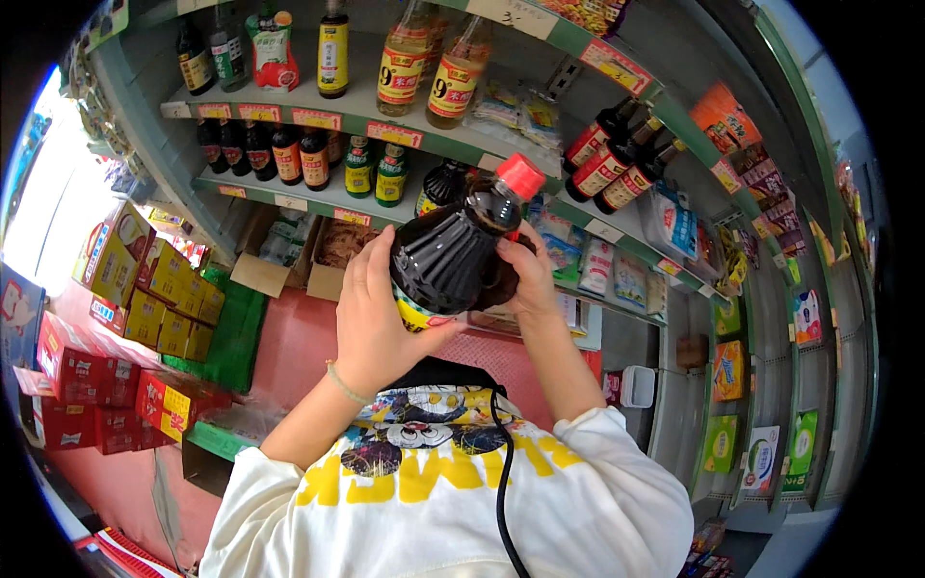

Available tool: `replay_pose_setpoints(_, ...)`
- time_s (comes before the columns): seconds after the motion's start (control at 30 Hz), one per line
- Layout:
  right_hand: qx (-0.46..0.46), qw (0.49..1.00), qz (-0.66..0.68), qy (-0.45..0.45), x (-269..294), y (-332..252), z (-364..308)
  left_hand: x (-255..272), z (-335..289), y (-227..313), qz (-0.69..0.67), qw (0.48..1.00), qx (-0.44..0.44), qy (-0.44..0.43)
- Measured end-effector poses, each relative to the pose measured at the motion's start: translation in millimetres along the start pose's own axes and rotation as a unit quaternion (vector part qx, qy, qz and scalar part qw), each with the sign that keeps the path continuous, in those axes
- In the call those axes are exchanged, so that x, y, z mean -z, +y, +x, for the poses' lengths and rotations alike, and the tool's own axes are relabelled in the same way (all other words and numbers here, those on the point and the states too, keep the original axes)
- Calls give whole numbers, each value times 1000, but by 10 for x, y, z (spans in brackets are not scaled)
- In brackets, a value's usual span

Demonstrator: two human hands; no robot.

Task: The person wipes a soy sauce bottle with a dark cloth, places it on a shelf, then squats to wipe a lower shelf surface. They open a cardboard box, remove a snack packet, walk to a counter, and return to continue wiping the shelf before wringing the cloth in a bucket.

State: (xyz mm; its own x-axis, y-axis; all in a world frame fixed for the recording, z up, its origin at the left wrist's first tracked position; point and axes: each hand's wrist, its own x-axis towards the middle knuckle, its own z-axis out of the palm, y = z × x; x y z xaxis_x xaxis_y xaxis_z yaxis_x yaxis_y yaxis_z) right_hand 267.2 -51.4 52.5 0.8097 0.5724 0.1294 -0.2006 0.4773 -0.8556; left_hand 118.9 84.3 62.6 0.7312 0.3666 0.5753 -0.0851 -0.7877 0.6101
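Observation:
In front of my chest is a large soy sauce bottle with dark liquid, a ribbed shoulder and a red cap. It tilts, its cap toward the upper right. My left hand is closed round its left side, the thumb low across the yellow-green label. My right hand grips the other side near the handle, with some fingers hidden behind the bottle. Just beyond it, a similar dark bottle stands on the lower shelf, partly covered by the one I hold.
Ahead, a shelf carries clear vinegar bottles, small dark sauce bottles and green-capped bottles. Red-labelled bottles lean at the right. Yellow cartons and red boxes are stacked at the left. Open cardboard boxes sit below.

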Motion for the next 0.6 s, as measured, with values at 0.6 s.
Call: replay_pose_setpoints(0.6, 159, 964, 104, -186, 594, -140, 360, -458, -447, 71, -753, 520, 316, -248)
